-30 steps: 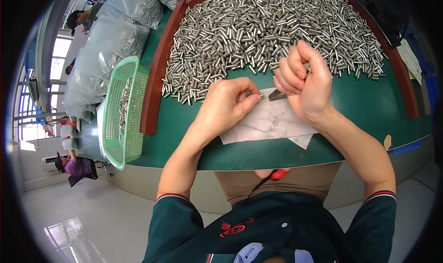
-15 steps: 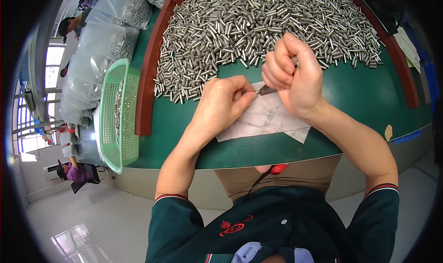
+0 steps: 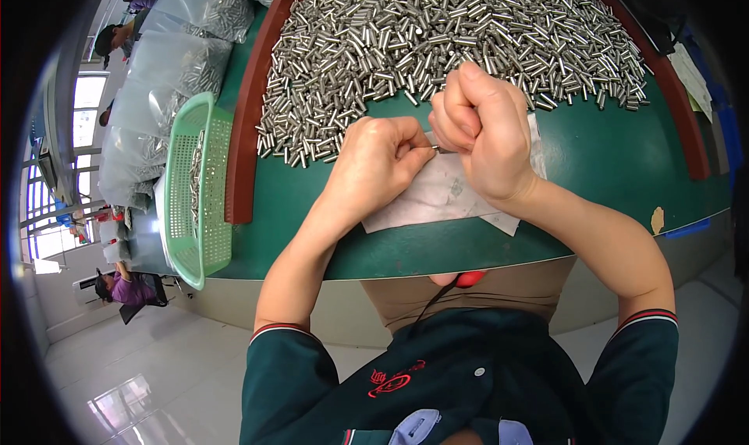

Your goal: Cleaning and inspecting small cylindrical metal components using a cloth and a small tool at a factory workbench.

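Note:
My left hand (image 3: 382,160) and my right hand (image 3: 480,129) meet over a white paper sheet (image 3: 437,199) on the green table (image 3: 608,164). Between their fingertips they pinch a small metal pin (image 3: 445,149). The right hand is a closed fist with its fingers curled over the pin's right end; what else it holds is hidden. Just beyond the hands lies a large heap of short silvery metal pins (image 3: 460,35), spread across the table's far part.
A brown raised rim (image 3: 243,117) borders the table on the left and right. A green plastic basket (image 3: 195,187) with several pins stands outside the left rim. Clear bags of pins (image 3: 168,78) lie beyond it. Other people sit at far left.
Both hands have shifted a little toward the pile and closer together. The right fist now sits upright over the pin tip.

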The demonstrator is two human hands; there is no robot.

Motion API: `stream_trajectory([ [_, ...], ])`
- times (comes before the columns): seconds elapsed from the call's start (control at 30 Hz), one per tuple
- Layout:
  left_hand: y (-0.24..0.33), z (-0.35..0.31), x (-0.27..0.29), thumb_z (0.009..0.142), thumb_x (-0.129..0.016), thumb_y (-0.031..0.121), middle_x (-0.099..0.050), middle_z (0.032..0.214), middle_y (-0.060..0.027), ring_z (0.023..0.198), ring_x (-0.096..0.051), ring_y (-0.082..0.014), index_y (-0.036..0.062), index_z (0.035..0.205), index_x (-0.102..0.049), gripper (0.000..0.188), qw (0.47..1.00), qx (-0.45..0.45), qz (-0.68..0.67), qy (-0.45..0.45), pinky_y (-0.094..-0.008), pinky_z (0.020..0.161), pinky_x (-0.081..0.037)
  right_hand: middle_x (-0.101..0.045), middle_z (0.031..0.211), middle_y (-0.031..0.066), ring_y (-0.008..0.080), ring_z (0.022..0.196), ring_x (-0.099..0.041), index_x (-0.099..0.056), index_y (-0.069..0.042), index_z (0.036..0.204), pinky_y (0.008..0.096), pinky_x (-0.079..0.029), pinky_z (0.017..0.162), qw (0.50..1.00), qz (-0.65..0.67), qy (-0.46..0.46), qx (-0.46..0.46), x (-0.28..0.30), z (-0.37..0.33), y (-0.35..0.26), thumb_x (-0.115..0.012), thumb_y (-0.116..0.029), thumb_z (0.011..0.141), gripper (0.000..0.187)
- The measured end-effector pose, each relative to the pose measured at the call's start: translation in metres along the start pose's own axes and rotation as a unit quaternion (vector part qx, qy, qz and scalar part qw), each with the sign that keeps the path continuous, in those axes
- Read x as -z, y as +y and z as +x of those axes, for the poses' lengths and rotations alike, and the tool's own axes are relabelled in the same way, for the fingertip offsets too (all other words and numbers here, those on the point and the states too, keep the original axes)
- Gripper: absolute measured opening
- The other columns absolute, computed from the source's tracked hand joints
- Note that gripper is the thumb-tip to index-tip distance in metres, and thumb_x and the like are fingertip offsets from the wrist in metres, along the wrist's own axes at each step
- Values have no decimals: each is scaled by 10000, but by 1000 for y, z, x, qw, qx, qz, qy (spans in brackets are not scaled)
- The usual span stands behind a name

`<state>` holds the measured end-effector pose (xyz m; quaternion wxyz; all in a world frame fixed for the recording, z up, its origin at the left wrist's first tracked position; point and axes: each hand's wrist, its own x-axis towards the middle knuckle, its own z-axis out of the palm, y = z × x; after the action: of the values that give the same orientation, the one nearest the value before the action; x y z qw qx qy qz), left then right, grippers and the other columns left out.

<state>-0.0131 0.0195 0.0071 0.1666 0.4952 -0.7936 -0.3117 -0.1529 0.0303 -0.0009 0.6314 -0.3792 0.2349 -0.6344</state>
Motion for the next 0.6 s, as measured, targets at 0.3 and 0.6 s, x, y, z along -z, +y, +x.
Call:
stream_trajectory([
  [0.3, 3, 1, -3, 666, -622, 59, -505, 480, -106, 424, -510, -216, -10, 651, -574, 86, 1000, -15, 10, 4, -315, 444, -403, -312, 469, -20, 54, 447, -256, -315, -53, 506, 238, -222, 403, 998, -53, 14, 16, 0, 1, 3, -377, -169, 837, 356],
  [0.6, -11, 2, 16, 822, -537, 147, -499, 606, 3, 469, -339, -19, 38, 809, -529, 110, 868, 107, -480, -72, -171, 424, -265, -229, 415, -26, 76, 375, -148, -259, -118, 520, 243, -145, 374, 993, 106, 40, -13, 18, 12, -26, -300, -218, 850, 348],
])
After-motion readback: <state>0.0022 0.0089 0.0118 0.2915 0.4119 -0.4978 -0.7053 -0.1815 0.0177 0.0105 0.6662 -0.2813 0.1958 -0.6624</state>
